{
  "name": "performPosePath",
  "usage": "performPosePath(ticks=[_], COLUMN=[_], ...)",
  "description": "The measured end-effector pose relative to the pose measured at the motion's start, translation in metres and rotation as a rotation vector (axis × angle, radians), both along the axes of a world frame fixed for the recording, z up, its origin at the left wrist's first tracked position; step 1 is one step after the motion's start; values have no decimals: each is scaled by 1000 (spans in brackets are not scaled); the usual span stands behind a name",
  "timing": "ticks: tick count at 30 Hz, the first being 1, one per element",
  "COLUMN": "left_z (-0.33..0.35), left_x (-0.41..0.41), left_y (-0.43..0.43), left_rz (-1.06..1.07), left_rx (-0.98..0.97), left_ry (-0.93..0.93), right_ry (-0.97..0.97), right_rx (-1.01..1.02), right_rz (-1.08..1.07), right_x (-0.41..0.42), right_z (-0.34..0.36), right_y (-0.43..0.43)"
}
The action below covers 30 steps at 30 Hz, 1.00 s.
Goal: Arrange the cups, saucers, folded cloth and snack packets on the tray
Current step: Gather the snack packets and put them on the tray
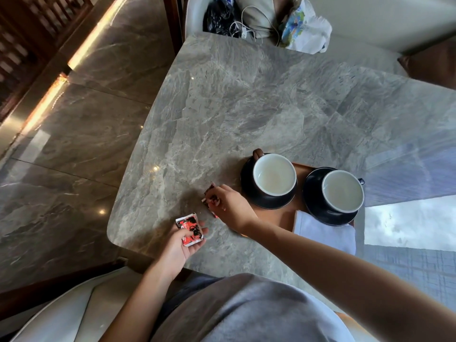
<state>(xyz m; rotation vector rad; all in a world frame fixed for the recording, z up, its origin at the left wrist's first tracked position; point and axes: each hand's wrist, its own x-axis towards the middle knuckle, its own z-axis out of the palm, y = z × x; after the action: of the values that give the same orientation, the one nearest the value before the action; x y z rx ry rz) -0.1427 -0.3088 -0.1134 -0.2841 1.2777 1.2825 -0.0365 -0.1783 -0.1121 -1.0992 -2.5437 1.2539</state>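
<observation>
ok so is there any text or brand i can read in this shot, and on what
No text is legible.
Red packet in the left hand: print too blurred to read.
Second packet pinched by the right hand: mostly covered, unreadable.
Printed bag at the far end: blurred pattern, no readable words.

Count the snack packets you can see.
2. The first packet sits in the left hand; the second packet is on the table, pinched by the right hand. Others may hide under it.

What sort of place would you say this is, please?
Probably a hotel room or lounge: a marble table, matching cups on saucers on a serving tray, and a polished stone floor.
</observation>
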Motion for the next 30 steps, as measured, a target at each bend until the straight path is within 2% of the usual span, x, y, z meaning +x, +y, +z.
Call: performPosePath(ticks=[5, 10, 14, 19, 21, 24, 30], left_z=[5, 3, 0, -3, -4, -1, 0], left_x=[-2, -2, 4, 2, 2, 4, 2], left_y=[3, 5, 6, -2, -3, -1, -4], left_rz=[-10, -57, -110, -75, -90, -108, -116], left_rx=[21, 43, -50, -21, -4, 7, -14], left_ry=[-97, -123, -80, -108, -95, -74, -35], right_ry=[146, 128, -35, -135, -242, -396, -404], right_rx=[-295, -463, -325, 119, 220, 223, 215], right_rz=[-36, -74, 18, 119, 146, 181, 139], right_x=[6, 7, 7, 6, 3, -4, -5], right_z=[21, 27, 24, 18, 10, 1, -7], right_y=[-14, -35, -41, -21, -12, -9, -9])
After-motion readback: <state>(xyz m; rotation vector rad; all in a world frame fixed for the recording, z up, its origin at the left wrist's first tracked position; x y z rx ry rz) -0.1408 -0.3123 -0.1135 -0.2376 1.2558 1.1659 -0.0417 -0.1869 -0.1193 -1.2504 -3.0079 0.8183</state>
